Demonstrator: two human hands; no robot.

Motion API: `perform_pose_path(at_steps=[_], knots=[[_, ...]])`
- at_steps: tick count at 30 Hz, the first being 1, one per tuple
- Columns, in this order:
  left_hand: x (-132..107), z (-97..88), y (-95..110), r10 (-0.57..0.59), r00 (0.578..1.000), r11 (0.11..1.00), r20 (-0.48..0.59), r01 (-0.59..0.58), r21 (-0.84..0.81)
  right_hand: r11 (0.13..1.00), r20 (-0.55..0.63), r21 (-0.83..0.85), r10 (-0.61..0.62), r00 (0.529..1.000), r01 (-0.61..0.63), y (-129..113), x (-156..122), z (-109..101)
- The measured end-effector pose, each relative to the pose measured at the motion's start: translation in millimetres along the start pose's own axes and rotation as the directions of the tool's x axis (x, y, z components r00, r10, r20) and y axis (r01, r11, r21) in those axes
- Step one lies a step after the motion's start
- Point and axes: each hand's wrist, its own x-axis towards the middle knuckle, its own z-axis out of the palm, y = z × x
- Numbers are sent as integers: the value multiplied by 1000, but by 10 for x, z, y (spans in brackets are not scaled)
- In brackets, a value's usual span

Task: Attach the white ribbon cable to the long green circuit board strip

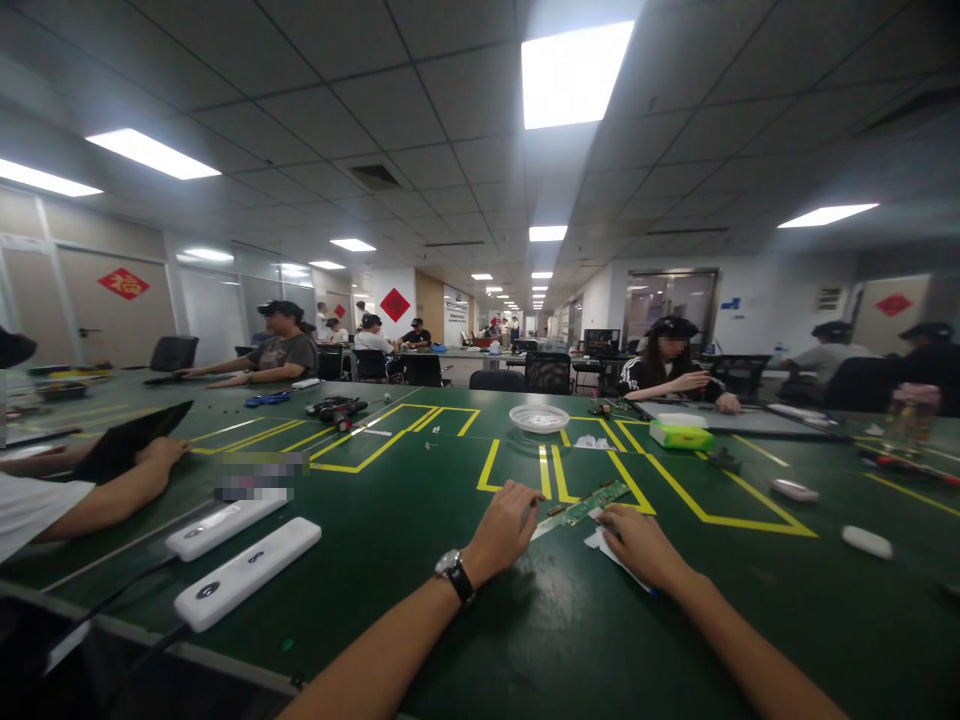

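Note:
My left hand (504, 532), with a wristwatch (454, 576) on the wrist, is curled at the left end of a long green circuit board (592, 503). Its fingers look closed on the board's end, though the thumb's grip is partly hidden. My right hand (639, 545) bends over the board's near edge, its fingers closed around a crumpled white sheet, perhaps paper or a wipe (621, 566). Part of that sheet sticks out beneath the palm, and a small white bit shows at the fingertips. The board lies slanted, its right end towards the far side.
Beyond the board stands a round white basket (538, 418), with crumpled white tissues (593, 442) beside it. A green tissue pack (681, 432) and a white oval case (867, 542) lie right. White power strips (249, 572) lie left. Co-workers sit around the green table (390, 610).

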Motion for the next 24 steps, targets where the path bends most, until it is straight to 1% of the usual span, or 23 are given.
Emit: perform_pose_path(at_steps=[2, 3, 5, 9, 11, 13, 17, 20, 22, 24], knots=[[3, 6, 6, 2, 1000, 1000, 0, -2, -3, 1000, -3, -1, 14, 1000, -14, 53, 1, 13], [3, 11, 6, 4, 1000, 1000, 0, -4, -4, 1000, -6, 11, 6, 1000, -6, 42, -2, 20], [3, 25, -2, 5, 1000, 1000, -3, -5, -5, 998, -12, 53, -40, 999, 40, -51, -12, 31], [-5, 39, -31, -3, 1000, 1000, -20, 3, -10, 969, 4, 160, -194, 981, 191, -334, -35, 27], [-10, 33, -39, -10, 1000, 1000, -24, 10, -19, 959, 20, 172, -232, 973, 225, -393, -34, 8], [-14, 23, -40, -17, 1000, 1000, -18, 17, -26, 968, 24, 141, -214, 977, 208, -346, -23, -13], [-13, 15, -40, -26, 1000, 999, -2, 26, -19, 995, -4, 47, -91, 996, 91, -32, 5, -20], [-11, 26, -43, -17, 1000, 1000, 10, 18, -14, 999, -9, 13, -43, 999, 43, 150, 16, 9], [-10, 34, -41, -15, 1000, 1000, 19, 15, -18, 999, -19, 4, -38, 999, 38, 142, 19, 29], [-9, 36, -33, -18, 1000, 999, 24, 18, -34, 998, -25, 23, -64, 998, 65, 26, 14, 40]])
